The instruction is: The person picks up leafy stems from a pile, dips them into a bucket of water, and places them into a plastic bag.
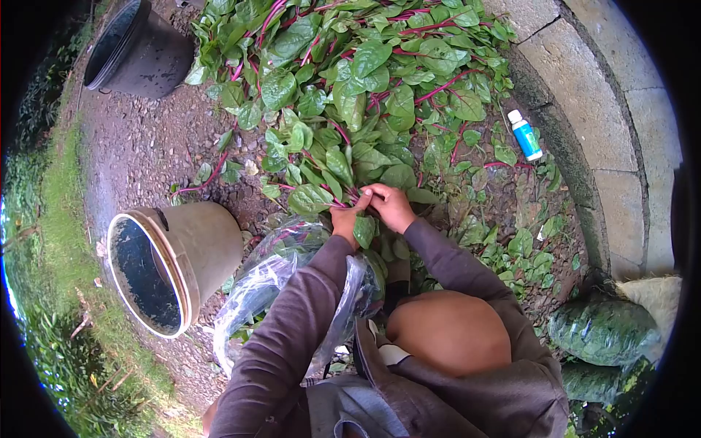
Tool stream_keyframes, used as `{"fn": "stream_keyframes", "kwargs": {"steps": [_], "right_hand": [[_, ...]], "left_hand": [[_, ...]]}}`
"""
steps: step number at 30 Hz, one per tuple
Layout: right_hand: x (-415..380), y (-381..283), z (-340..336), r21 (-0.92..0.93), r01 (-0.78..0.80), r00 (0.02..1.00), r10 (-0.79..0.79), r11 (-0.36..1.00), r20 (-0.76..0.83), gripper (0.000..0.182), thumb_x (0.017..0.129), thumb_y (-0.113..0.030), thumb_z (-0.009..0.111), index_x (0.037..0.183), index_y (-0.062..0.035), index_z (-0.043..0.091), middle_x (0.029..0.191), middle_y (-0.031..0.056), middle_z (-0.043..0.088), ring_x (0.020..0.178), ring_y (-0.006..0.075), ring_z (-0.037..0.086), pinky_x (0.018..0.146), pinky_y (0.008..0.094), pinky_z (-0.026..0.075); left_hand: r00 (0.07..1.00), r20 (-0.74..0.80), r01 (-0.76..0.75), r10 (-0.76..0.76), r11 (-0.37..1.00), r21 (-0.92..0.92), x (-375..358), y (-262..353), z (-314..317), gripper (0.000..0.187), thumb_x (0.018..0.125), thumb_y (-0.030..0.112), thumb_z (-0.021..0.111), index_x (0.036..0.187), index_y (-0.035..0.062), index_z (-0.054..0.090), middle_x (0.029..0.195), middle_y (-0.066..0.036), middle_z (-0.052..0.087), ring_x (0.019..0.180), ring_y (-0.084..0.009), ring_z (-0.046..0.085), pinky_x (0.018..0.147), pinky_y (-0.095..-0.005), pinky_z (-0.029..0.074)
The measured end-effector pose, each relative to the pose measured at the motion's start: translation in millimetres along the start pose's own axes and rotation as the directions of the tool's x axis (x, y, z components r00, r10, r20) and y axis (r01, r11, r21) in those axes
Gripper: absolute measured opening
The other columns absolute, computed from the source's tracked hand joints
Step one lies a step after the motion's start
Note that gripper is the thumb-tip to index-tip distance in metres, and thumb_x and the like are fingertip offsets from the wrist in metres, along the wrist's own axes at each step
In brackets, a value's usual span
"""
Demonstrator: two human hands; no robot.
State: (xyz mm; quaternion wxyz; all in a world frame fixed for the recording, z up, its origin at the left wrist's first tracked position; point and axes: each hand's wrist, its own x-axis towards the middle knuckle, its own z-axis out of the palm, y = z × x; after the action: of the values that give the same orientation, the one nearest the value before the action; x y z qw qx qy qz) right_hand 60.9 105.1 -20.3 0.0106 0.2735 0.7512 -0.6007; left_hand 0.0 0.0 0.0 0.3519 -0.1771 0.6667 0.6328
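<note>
My left hand (349, 221) is closed round the red stems of a bunch of Malabar spinach (332, 164), whose green leaves fan out away from me. Right beside it, my right hand (393, 209) has thumb and fingers pinched together at the same stems; what exactly lies between its fingertips is hidden. A large heap of Malabar spinach (365, 62) with purple-red stems spreads on the ground just beyond my hands. Under my left forearm sits a clear plastic bag (255, 281) with greens showing inside.
A pale bucket (212, 244) lies tipped at left, and a black bucket (157, 62) leans at upper left. At right a small white-and-blue bottle (525, 136) lies near a curved concrete block edging (577, 80). Filled plastic bags (602, 330) stand at lower right. Loose leaves litter the soil.
</note>
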Motion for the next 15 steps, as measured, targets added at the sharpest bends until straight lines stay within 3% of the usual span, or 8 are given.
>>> {"fn": "stream_keyframes", "kwargs": {"steps": [1, 2, 3, 5, 6, 9, 12, 15], "right_hand": [[-3.3, -6.2, 1.5, -0.025, -0.012, 0.999, 0.013, 1.000, 0.033, 0.025, 0.084, -0.014, 0.060, 0.108, -0.0081, 0.062, 0.103, 0.0130, 0.064, 0.097, 0.0231, 0.063, 0.084, 0.0309, 0.047], [-3.9, -10.7, -4.1, -0.063, 0.121, 0.991, -0.118, 0.991, 0.056, 0.023, 0.086, -0.015, 0.058, 0.105, -0.0046, 0.063, 0.099, 0.0097, 0.067, 0.089, 0.0233, 0.064, 0.080, 0.0309, 0.048], [0.9, -9.7, -20.6, 0.014, 0.096, 0.986, -0.097, 0.995, 0.135, 0.022, 0.086, -0.016, 0.058, 0.104, -0.0036, 0.063, 0.098, 0.0085, 0.067, 0.087, 0.0226, 0.064, 0.079, 0.0306, 0.049], [14.6, -8.3, -48.0, 0.203, 0.022, 0.952, -0.083, 0.979, 0.296, 0.022, 0.087, -0.017, 0.058, 0.102, -0.0016, 0.064, 0.096, 0.0060, 0.068, 0.083, 0.0214, 0.064, 0.078, 0.0300, 0.049], [25.2, -24.8, -64.4, 0.255, -0.036, 0.983, -0.012, 0.966, 0.183, 0.024, 0.087, -0.020, 0.059, 0.102, -0.0019, 0.063, 0.094, 0.0046, 0.067, 0.081, 0.0187, 0.064, 0.075, 0.0292, 0.049], [74.9, -30.1, -106.6, 0.461, -0.241, 0.948, 0.309, 0.854, -0.076, 0.027, 0.085, -0.027, 0.064, 0.103, -0.0070, 0.062, 0.086, 0.0028, 0.065, 0.074, 0.0115, 0.063, 0.062, 0.0251, 0.047], [110.3, -26.7, -103.4, 0.678, -0.363, 0.912, 0.394, 0.639, 0.117, 0.026, 0.082, -0.033, 0.067, 0.095, -0.0110, 0.061, 0.080, 0.0010, 0.062, 0.069, 0.0090, 0.062, 0.052, 0.0225, 0.043], [137.3, -27.4, -75.0, 0.806, -0.271, 0.864, 0.502, 0.526, -0.037, 0.024, 0.081, -0.034, 0.069, 0.084, -0.0133, 0.057, 0.075, -0.0007, 0.060, 0.063, 0.0083, 0.058, 0.047, 0.0217, 0.039]], "left_hand": [[1.000, 0.006, -0.028, 0.029, 0.996, -0.083, 3.1, -4.0, -2.2, 0.041, 0.076, 0.037, 0.075, 0.092, 0.0031, 0.059, 0.079, -0.004, 0.060, 0.063, -0.0152, 0.055, 0.059, -0.0321, 0.048], [0.997, 0.073, 0.018, -0.008, 0.991, -0.132, 7.4, -8.1, -2.9, 0.036, 0.076, 0.032, 0.075, 0.090, 0.0027, 0.060, 0.078, -0.005, 0.061, 0.061, -0.0159, 0.056, 0.057, -0.0326, 0.048], [0.989, 0.140, 0.069, -0.045, 0.982, -0.174, 13.2, -13.8, -4.1, 0.031, 0.076, 0.028, 0.074, 0.087, 0.0022, 0.061, 0.077, -0.005, 0.061, 0.060, -0.0166, 0.057, 0.055, -0.0330, 0.047], [0.997, 0.078, -0.001, 0.015, 0.984, -0.178, 14.3, -21.5, -4.3, 0.028, 0.075, 0.023, 0.073, 0.088, 0.0008, 0.062, 0.077, -0.006, 0.062, 0.059, -0.0175, 0.058, 0.053, -0.0334, 0.048], [1.000, -0.021, 0.003, -0.007, 0.989, -0.151, 14.9, -22.9, -3.5, 0.025, 0.074, 0.017, 0.070, 0.089, -0.0014, 0.062, 0.078, -0.007, 0.064, 0.060, -0.0176, 0.060, 0.053, -0.0335, 0.048], [0.999, -0.023, 0.038, -0.041, 0.993, -0.116, 3.0, -4.9, -3.0, 0.024, 0.075, 0.016, 0.070, 0.089, -0.0016, 0.062, 0.075, -0.008, 0.063, 0.059, -0.0178, 0.060, 0.054, -0.0339, 0.049], [0.999, 0.012, 0.033, -0.032, 0.995, -0.098, 4.0, -4.6, -6.3, 0.020, 0.076, 0.014, 0.069, 0.088, -0.0005, 0.062, 0.076, -0.007, 0.064, 0.060, -0.0186, 0.061, 0.054, -0.0343, 0.049], [0.998, 0.050, 0.043, -0.036, 0.987, -0.152, 10.0, -10.9, -9.4, 0.020, 0.076, 0.013, 0.069, 0.089, 0.0004, 0.062, 0.077, -0.008, 0.064, 0.060, -0.0194, 0.061, 0.053, -0.0346, 0.050]]}}
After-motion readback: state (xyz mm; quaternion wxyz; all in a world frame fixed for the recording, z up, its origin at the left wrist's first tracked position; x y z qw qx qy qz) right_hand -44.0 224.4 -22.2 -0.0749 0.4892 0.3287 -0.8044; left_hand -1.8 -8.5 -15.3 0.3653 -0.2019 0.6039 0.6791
